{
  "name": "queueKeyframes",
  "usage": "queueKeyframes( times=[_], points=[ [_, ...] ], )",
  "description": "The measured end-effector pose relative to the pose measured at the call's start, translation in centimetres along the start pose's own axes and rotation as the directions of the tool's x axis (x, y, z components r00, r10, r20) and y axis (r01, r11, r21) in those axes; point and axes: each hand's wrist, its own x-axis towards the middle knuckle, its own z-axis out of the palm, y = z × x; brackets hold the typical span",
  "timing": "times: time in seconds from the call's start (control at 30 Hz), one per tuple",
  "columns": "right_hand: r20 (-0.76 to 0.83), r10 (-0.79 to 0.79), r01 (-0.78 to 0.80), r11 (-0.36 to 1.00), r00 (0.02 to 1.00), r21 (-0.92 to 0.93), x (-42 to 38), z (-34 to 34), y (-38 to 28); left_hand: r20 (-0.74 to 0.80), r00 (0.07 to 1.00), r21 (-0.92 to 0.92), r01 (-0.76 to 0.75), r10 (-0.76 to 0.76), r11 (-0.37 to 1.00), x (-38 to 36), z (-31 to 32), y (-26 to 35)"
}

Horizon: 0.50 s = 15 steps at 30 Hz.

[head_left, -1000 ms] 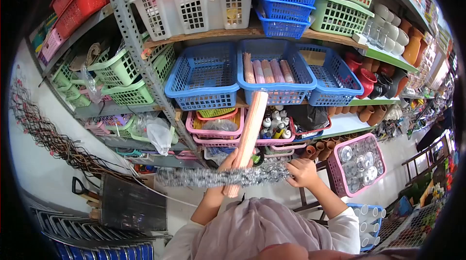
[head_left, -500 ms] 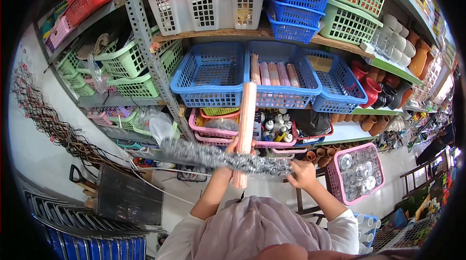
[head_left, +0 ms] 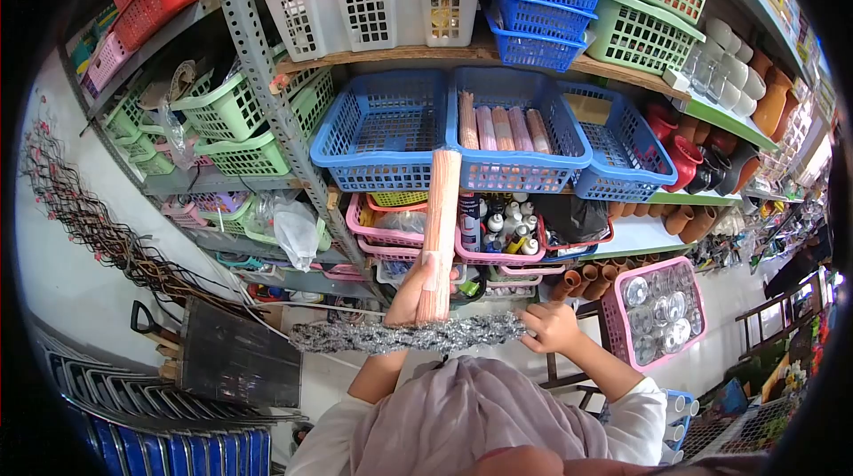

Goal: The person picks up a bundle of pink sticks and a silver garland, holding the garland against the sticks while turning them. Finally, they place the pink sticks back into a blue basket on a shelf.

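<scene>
So the left hand is wrapped around the bottom of a long pink bundle of sticks, keeping it upright toward the blue basket that already has similar bundles lying in it. The right hand pinches one end of a silvery tinsel-like rope, stretched sideways below. Shelves of plastic baskets all around; no labels I can read.
</scene>
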Motion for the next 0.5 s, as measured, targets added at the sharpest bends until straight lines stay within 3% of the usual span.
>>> queueKeyframes(
  times=[0.1, 0.17, 0.2, 0.23, 0.3, 0.37, 0.43, 0.5],
  points=[
    [-0.045, 0.109, -0.109, 0.994, 0.993, 0.018, 0.0, 0.7, 1.0, 0.092, 0.996, -0.168, 0.014, 0.002, 0.986, 0.5, -0.2, -0.6],
    [-0.042, 0.174, -0.173, 0.985, 0.984, 0.025, 0.1, 1.0, 2.2, -0.130, 0.989, -0.085, 0.057, -0.068, 0.995, -0.4, 1.1, -0.4],
    [-0.147, 0.198, -0.201, 0.980, 0.969, -0.002, 0.4, 1.1, 3.0, -0.156, 0.988, -0.003, 0.000, 0.000, 1.000, 0.3, -1.4, -2.5],
    [-0.251, 0.218, -0.232, 0.972, 0.943, -0.026, 0.8, 0.9, 3.6, 0.061, 0.997, -0.109, 0.062, -0.056, 0.992, -0.2, -1.5, -2.4],
    [-0.267, 0.371, -0.381, 0.924, 0.889, 0.016, 1.6, 0.1, 4.7, 0.189, 0.974, -0.109, 0.147, -0.125, 0.983, -0.9, -0.1, -2.3],
    [-0.392, 0.414, -0.437, 0.899, 0.822, 0.033, 3.4, -1.5, 4.6, 0.196, 0.972, -0.031, 0.134, -0.126, 0.990, -1.7, 1.6, -1.9],
    [-0.372, 0.482, -0.506, 0.862, 0.793, 0.037, 3.6, -1.9, 4.9, 0.205, 0.971, 0.047, 0.116, -0.123, 0.992, -2.2, 2.6, -1.5],
    [-0.353, 0.426, -0.444, 0.896, 0.833, 0.033, 2.9, -1.1, 4.6, 0.132, 0.987, 0.078, 0.086, -0.096, 0.993, -2.5, 3.1, -1.1]
  ],
)
